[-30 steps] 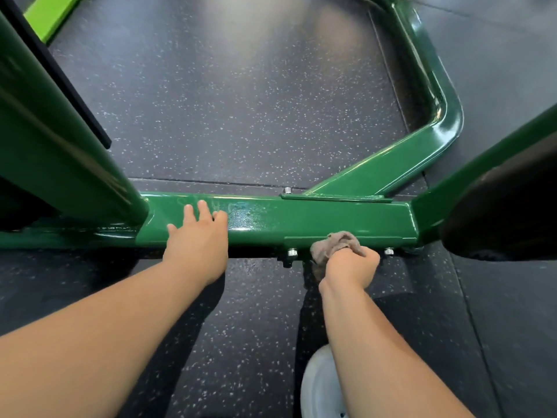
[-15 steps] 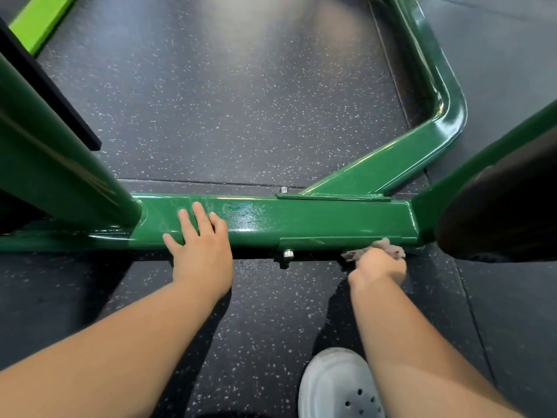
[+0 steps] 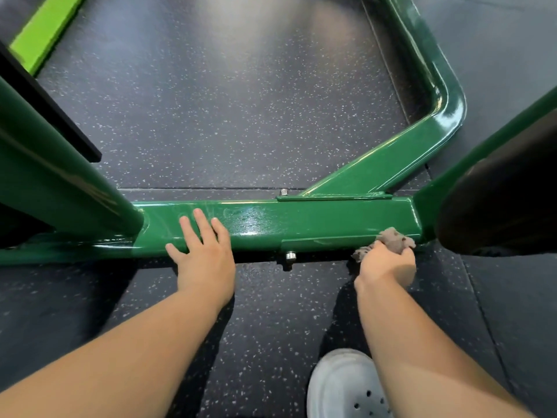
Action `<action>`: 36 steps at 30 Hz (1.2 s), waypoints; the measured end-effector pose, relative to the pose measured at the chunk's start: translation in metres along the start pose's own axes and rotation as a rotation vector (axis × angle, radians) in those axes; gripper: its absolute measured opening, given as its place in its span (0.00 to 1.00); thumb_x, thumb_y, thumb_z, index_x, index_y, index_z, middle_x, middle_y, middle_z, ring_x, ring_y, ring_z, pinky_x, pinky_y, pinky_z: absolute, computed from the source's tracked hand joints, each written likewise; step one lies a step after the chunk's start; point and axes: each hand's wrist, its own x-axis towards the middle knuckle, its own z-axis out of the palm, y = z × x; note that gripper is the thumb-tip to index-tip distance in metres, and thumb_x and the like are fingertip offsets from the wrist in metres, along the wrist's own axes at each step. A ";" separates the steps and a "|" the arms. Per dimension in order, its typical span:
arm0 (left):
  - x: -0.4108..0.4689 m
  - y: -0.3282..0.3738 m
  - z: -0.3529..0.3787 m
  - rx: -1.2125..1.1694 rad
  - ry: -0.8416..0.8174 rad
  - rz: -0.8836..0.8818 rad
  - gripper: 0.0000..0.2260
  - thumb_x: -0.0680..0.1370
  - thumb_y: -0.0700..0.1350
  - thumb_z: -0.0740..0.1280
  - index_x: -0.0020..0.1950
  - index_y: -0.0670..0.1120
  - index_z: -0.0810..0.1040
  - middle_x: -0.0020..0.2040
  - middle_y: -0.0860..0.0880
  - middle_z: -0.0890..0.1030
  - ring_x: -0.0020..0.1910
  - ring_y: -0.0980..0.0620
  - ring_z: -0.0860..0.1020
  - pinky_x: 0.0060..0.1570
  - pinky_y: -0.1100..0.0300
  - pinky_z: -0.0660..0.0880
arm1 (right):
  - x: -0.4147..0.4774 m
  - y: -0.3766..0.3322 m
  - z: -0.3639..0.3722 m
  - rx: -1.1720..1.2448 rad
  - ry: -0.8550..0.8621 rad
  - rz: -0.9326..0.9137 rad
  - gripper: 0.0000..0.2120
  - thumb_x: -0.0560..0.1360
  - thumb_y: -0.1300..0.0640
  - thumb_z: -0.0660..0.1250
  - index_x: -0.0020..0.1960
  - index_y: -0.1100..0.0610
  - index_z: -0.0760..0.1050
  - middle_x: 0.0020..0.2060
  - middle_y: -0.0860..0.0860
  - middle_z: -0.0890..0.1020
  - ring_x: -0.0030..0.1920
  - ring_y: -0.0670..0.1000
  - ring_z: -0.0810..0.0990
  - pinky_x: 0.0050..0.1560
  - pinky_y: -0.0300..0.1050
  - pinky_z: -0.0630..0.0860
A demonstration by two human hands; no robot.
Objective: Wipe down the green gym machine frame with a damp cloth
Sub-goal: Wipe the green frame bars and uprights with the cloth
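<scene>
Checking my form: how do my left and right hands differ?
The left hand lies flat, fingers straight; the right hand curls round the cloth. The left hand rests atop the green bar, the right hand low at its right end. Both are bare.

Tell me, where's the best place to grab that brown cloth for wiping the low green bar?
Grab the cloth by its bunched middle, coming from the near side, as the right hand does. It is soft and crumpled, so a fist round the middle leaves loose folds poking out toward the near face of the bar, probably giving good wiping contact.
</scene>
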 end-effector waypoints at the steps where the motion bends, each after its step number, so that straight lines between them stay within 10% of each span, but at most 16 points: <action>1: -0.001 0.001 -0.001 0.008 0.001 -0.003 0.33 0.79 0.41 0.56 0.77 0.36 0.39 0.76 0.30 0.38 0.75 0.27 0.42 0.67 0.32 0.61 | 0.003 0.000 0.002 -0.113 -0.013 -0.082 0.16 0.80 0.62 0.58 0.36 0.54 0.73 0.38 0.50 0.76 0.36 0.49 0.73 0.33 0.39 0.71; 6: -0.003 0.001 -0.001 0.020 0.010 -0.007 0.33 0.80 0.42 0.56 0.78 0.37 0.39 0.77 0.31 0.38 0.76 0.28 0.43 0.68 0.33 0.62 | -0.055 0.056 -0.013 -0.730 -0.273 -0.250 0.08 0.77 0.62 0.67 0.41 0.53 0.78 0.48 0.54 0.80 0.37 0.48 0.81 0.32 0.36 0.73; 10: -0.001 -0.011 -0.005 0.008 0.007 0.029 0.37 0.80 0.48 0.62 0.78 0.40 0.41 0.79 0.36 0.40 0.77 0.33 0.46 0.67 0.39 0.66 | -0.075 0.063 -0.015 -1.101 -0.596 -0.521 0.18 0.79 0.58 0.66 0.69 0.52 0.75 0.58 0.47 0.70 0.53 0.48 0.73 0.52 0.37 0.72; 13: 0.003 -0.031 -0.016 -0.047 0.055 0.107 0.31 0.79 0.50 0.61 0.78 0.46 0.51 0.79 0.43 0.50 0.77 0.42 0.56 0.58 0.49 0.74 | -0.044 0.033 -0.005 -1.330 -0.537 -0.753 0.24 0.79 0.63 0.61 0.74 0.51 0.69 0.77 0.48 0.57 0.72 0.53 0.58 0.71 0.51 0.64; 18: 0.002 -0.054 -0.026 -0.199 0.107 0.142 0.24 0.78 0.47 0.61 0.74 0.51 0.63 0.77 0.53 0.61 0.71 0.51 0.68 0.57 0.51 0.76 | -0.023 0.014 0.012 -1.550 -0.427 -0.797 0.30 0.77 0.67 0.55 0.78 0.51 0.60 0.80 0.49 0.49 0.78 0.55 0.49 0.78 0.55 0.50; 26: -0.004 -0.066 -0.015 -0.418 0.155 0.107 0.26 0.79 0.45 0.61 0.77 0.51 0.62 0.79 0.57 0.56 0.75 0.56 0.63 0.64 0.55 0.70 | -0.111 0.091 0.037 -1.588 -1.583 -1.206 0.28 0.78 0.60 0.59 0.78 0.52 0.62 0.79 0.49 0.58 0.78 0.53 0.55 0.79 0.47 0.48; 33: -0.011 -0.085 -0.010 -0.544 0.152 0.169 0.24 0.78 0.42 0.61 0.75 0.54 0.66 0.78 0.63 0.55 0.74 0.58 0.64 0.64 0.59 0.71 | -0.023 0.027 0.049 -1.683 -0.624 -1.016 0.24 0.81 0.57 0.55 0.77 0.54 0.62 0.79 0.51 0.57 0.78 0.54 0.55 0.78 0.52 0.52; 36: -0.014 -0.084 -0.005 -0.653 0.150 0.152 0.23 0.78 0.42 0.61 0.73 0.54 0.69 0.78 0.63 0.57 0.73 0.60 0.64 0.66 0.61 0.67 | -0.048 0.058 0.055 -1.719 -0.631 -1.083 0.26 0.79 0.58 0.55 0.78 0.54 0.59 0.80 0.52 0.53 0.79 0.55 0.51 0.79 0.51 0.43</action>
